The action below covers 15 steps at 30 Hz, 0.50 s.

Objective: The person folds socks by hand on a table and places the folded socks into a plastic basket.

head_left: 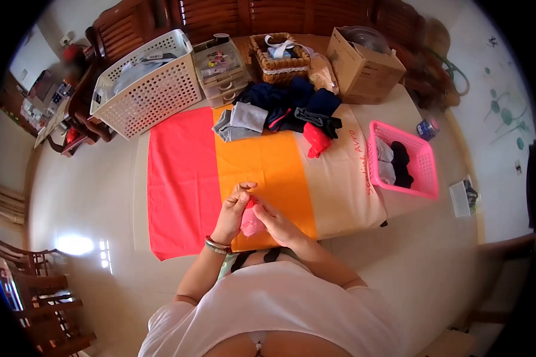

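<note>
Both my hands are closed on a small pink and red sock, held above the near edge of the cloth. My left hand grips it from the left, with some fingers raised. From the right, my right hand presses its thumb and fingers on it. Farther back on the cloth lies a red sock, next to a pile of dark clothes and folded grey pieces. At the right, a pink basket holds rolled grey and black socks.
A red, orange and cream cloth covers the table. Along the back stand a white laundry basket, a drawer box, a wicker basket and a cardboard box. A jar stands beyond the pink basket.
</note>
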Each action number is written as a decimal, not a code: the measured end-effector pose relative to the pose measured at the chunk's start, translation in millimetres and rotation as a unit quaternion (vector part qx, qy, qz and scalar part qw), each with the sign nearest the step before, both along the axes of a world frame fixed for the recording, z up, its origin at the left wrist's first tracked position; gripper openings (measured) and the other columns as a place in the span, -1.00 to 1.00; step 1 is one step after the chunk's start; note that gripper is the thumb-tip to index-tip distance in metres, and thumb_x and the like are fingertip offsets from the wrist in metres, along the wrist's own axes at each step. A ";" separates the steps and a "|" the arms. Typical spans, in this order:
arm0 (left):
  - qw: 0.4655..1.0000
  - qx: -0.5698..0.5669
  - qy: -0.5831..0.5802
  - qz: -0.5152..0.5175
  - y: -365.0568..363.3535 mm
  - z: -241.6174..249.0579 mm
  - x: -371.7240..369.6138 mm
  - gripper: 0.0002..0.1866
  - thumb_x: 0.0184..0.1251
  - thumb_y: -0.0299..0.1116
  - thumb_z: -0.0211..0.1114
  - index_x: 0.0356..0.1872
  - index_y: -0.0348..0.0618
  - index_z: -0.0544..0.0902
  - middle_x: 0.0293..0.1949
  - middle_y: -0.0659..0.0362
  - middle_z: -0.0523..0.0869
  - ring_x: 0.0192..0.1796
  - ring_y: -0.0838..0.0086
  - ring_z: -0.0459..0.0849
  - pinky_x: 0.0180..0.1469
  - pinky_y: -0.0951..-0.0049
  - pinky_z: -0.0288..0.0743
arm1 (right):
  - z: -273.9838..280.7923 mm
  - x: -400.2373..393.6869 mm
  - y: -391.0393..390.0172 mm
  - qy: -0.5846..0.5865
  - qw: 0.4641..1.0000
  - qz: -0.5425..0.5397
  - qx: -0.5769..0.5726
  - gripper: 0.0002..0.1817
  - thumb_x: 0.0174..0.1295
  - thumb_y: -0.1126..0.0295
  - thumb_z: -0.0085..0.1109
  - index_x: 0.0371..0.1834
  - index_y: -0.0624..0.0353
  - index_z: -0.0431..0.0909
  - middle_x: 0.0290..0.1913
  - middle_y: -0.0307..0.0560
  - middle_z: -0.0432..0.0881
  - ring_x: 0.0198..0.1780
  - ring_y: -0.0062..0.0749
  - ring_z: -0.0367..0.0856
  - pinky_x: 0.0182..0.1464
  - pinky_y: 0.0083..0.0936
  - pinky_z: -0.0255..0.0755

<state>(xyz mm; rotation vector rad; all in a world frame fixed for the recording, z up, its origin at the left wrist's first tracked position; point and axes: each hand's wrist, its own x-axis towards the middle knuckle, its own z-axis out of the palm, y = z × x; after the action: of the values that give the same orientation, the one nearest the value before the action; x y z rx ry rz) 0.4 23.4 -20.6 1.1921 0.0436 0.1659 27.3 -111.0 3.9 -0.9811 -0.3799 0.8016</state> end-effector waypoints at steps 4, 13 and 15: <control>0.967 0.228 -0.065 0.094 -3.3 -7.2 7.0 -0.82 0.35 -0.34 0.00 -0.29 -0.27 0.46 -0.09 0.04 0.43 -0.01 0.29 0.41 0.08 0.39 0.25 | -15.4 5.8 -17.4 0.044 0.996 0.005 -0.077 -0.64 0.23 0.30 0.04 0.05 0.20 0.35 -0.13 -0.23 0.44 -0.18 -0.63 0.41 -0.16 -0.68 0.34; 0.936 0.341 -0.067 0.055 -10.0 -9.8 5.0 -0.95 0.15 -0.58 0.15 -0.37 -0.32 0.50 -0.22 0.06 0.51 -0.19 0.28 0.51 -0.19 0.51 0.40 | 77.2 149.0 -182.0 -0.223 0.806 -0.506 -0.212 -0.71 0.14 0.38 0.14 -0.16 0.24 0.30 -0.48 -0.19 0.48 -0.65 -0.66 0.41 -0.68 -0.70 0.29; 0.939 0.334 -0.068 0.056 -10.0 -8.8 4.3 -0.96 0.13 -0.59 0.15 -0.38 -0.32 0.50 -0.24 0.07 0.52 -0.22 0.29 0.52 -0.20 0.51 0.40 | 64.6 202.6 -255.9 -0.341 0.606 -0.585 -0.418 -0.47 0.08 0.21 0.17 0.01 0.36 0.29 -0.16 0.10 0.47 -0.19 -0.24 0.45 -0.15 -0.43 0.35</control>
<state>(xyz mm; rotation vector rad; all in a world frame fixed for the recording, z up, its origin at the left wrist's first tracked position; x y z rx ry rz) 4.7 13.4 -29.4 1.8550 -0.0737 0.3826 229.9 -366.9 68.5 -2.0702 0.1144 -0.7866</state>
